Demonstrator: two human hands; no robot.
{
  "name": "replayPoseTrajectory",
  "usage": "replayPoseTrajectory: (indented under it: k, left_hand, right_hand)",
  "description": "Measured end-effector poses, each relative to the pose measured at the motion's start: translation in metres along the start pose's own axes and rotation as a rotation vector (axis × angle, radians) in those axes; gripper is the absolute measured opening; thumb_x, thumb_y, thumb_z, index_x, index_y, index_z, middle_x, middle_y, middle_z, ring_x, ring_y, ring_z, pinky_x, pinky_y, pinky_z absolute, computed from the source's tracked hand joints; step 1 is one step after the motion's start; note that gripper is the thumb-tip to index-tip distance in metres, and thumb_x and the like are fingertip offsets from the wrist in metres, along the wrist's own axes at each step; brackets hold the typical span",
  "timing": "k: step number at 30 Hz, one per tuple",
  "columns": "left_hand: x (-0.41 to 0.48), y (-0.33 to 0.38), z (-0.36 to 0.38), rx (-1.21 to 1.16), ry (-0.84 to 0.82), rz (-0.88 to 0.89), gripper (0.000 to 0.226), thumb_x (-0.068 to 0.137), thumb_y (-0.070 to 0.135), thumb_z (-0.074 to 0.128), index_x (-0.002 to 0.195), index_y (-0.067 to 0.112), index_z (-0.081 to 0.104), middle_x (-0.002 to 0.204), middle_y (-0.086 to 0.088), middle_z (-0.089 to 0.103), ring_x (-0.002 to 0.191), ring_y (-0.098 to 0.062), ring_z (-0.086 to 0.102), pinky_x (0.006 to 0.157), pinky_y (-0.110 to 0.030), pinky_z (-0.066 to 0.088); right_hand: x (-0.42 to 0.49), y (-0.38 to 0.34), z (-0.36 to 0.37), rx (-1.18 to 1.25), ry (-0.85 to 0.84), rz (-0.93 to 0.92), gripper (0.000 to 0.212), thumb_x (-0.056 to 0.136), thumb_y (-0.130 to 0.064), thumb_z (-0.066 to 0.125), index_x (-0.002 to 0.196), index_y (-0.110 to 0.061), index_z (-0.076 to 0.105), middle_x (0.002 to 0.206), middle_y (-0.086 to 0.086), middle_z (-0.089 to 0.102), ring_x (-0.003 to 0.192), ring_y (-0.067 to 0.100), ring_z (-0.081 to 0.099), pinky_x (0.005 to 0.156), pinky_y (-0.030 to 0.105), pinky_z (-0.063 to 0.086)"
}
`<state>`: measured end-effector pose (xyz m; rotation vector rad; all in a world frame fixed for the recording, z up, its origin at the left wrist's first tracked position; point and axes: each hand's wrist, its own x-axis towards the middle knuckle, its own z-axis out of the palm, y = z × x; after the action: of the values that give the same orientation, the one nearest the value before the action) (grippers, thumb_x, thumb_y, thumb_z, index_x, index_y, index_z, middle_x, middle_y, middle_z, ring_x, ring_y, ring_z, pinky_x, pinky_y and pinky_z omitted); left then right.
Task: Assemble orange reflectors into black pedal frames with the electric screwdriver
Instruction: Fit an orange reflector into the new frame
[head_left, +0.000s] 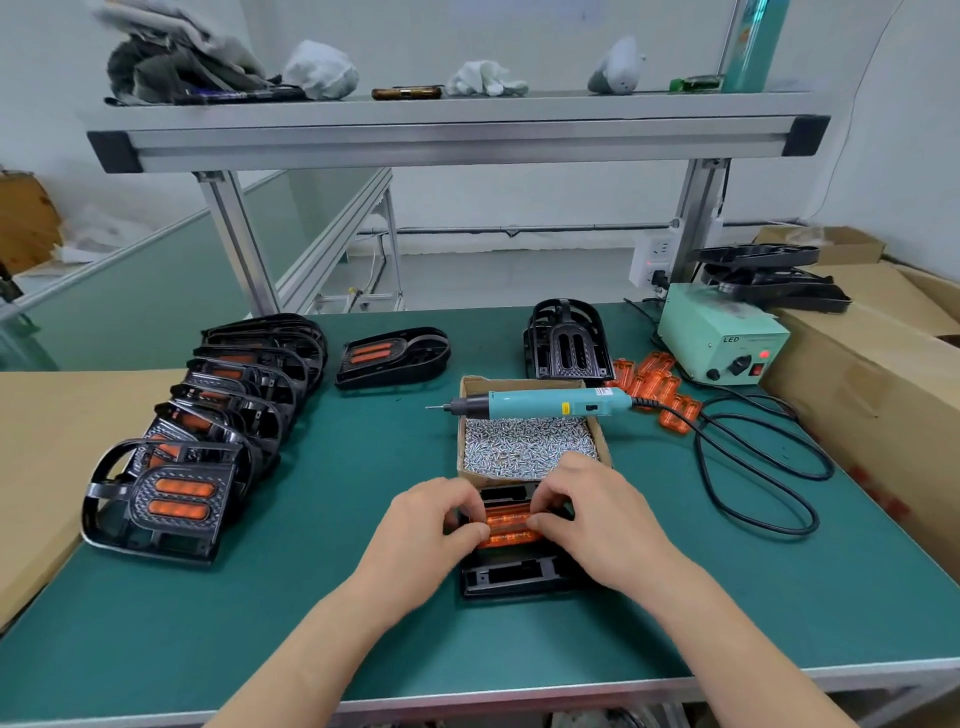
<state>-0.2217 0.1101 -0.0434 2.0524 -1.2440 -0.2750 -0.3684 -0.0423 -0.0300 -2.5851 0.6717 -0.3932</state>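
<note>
1. Both the left hand (436, 519) and right hand (587, 504) pinched the reflector (506, 526) by its ends, likely to push it flat into the frame (511, 578).
2. Just behind sat the screw box (524, 449), with the screwdriver (540, 405) resting across it, easy to grab.
3. Green table (311, 597) showed on both sides, giving the arms room.

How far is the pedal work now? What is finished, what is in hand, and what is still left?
Done: a row of pedal frames at the left already carries reflectors. In hand: the left hand and right hand hold an orange reflector in the black frame by the screw box; the electric screwdriver lies untouched on that box. Left: loose reflectors and an empty frame wait behind.
</note>
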Motion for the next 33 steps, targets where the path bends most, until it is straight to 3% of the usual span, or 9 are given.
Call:
replayPoseTrajectory:
  k: [12,15,17,18,20,24,28,31,33]
  left_hand:
    - [0.002,-0.001,0.002,0.106,-0.137,-0.014,0.019,0.085,0.027,0.071,0.075,0.036,0.057,0.088,0.01,0.047,0.077,-0.001,0.049,0.068,-0.012,0.034]
    - [0.001,-0.002,0.002,0.096,-0.15,-0.016,0.021,0.085,0.027,0.07,0.075,0.037,0.055,0.09,0.01,0.047,0.082,-0.004,0.051,0.076,-0.02,0.042]
    - [0.001,-0.003,0.001,0.082,-0.142,-0.015,0.02,0.085,0.027,0.07,0.075,0.037,0.056,0.092,0.009,0.049,0.084,-0.005,0.053,0.08,-0.022,0.044]
    - [0.001,-0.004,0.001,0.077,-0.137,-0.012,0.019,0.084,0.027,0.071,0.076,0.036,0.056,0.092,0.009,0.049,0.084,-0.004,0.053,0.08,-0.022,0.044]
    - [0.002,-0.006,0.001,0.076,-0.131,0.0,0.018,0.084,0.027,0.072,0.08,0.036,0.058,0.092,0.011,0.051,0.084,-0.004,0.054,0.081,-0.021,0.045]
    - [0.004,-0.005,-0.005,0.077,-0.139,0.022,0.018,0.083,0.036,0.071,0.086,0.038,0.053,0.085,0.011,0.057,0.078,-0.006,0.055,0.072,-0.017,0.044]
    - [0.019,0.003,-0.014,0.055,0.002,0.055,0.015,0.086,0.035,0.067,0.077,0.033,0.055,0.075,0.01,0.061,0.074,-0.007,0.056,0.065,-0.015,0.042]
    - [0.035,0.006,-0.016,0.113,0.093,0.08,0.018,0.088,0.025,0.066,0.072,0.033,0.062,0.076,0.011,0.062,0.077,-0.005,0.056,0.068,-0.013,0.038]
    - [0.045,0.007,-0.012,0.196,0.099,0.104,0.015,0.093,0.022,0.06,0.09,0.029,0.073,0.09,0.011,0.066,0.088,-0.006,0.057,0.081,-0.022,0.041]
  right_hand:
    - [0.004,-0.005,0.003,-0.077,-0.134,0.026,0.018,0.088,-0.044,0.072,0.079,-0.03,0.063,0.092,-0.011,0.045,0.093,0.011,0.05,0.076,0.029,0.039]
    - [0.015,-0.015,0.003,0.462,0.067,0.258,0.024,0.091,-0.038,0.071,0.108,-0.022,0.068,0.105,-0.007,0.062,0.098,0.005,0.059,0.089,0.022,0.046]
    - [0.033,-0.017,0.002,1.092,0.112,0.517,0.038,0.096,-0.024,0.067,0.125,-0.001,0.058,0.11,0.023,0.066,0.102,0.018,0.065,0.102,0.039,0.051]
    - [0.044,-0.018,0.001,1.372,0.111,0.601,0.038,0.097,-0.017,0.065,0.125,0.005,0.053,0.11,0.037,0.059,0.102,0.025,0.065,0.101,0.045,0.053]
    - [0.063,-0.018,0.0,1.741,0.14,0.747,0.035,0.099,-0.012,0.063,0.128,-0.002,0.048,0.113,0.04,0.055,0.105,0.037,0.063,0.093,0.044,0.055]
    - [0.092,-0.016,0.009,1.922,0.281,0.886,0.046,0.099,-0.016,0.065,0.138,0.001,0.046,0.114,0.032,0.059,0.106,0.039,0.06,0.091,0.041,0.053]
    - [0.109,-0.02,0.009,1.962,0.342,0.952,0.045,0.093,-0.027,0.074,0.128,-0.007,0.055,0.119,0.021,0.064,0.098,0.032,0.065,0.065,0.036,0.056]
    - [0.109,-0.02,0.012,1.947,0.429,0.986,0.037,0.091,-0.034,0.075,0.115,-0.01,0.06,0.113,0.014,0.066,0.086,0.025,0.065,0.05,0.029,0.056]
    - [0.107,-0.019,0.012,1.952,0.517,0.956,0.041,0.09,-0.036,0.076,0.117,-0.01,0.06,0.109,0.011,0.064,0.084,0.022,0.064,0.045,0.023,0.053]
